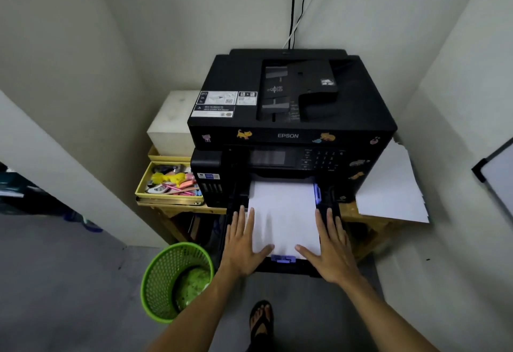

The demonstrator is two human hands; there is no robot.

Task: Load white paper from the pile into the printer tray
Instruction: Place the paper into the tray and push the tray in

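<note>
Paper stack (283, 212): lies in the pulled-out printer tray (330, 212), long axis running near to far, far end under the Epson printer (291, 118).
Left hand (244, 243): flat, fingers spread, on the stack's left edge; grasps nothing.
Right hand (330, 246): flat and spread on the right edge, mirrored; nothing held.
Key relation: sheets sit between both palms, equally near each; probably being squared, though blur hides the edges.
Guides: purple near guide (283, 259) between the thumbs, side guide (317, 192) far right.
Pile (388, 185): right of printer, on the wooden table (352, 210).
Bin (175, 279): green, near left.

Both flat hands, left (244, 243) and right (331, 246), press paper (284, 212) into tray (329, 207).
</note>
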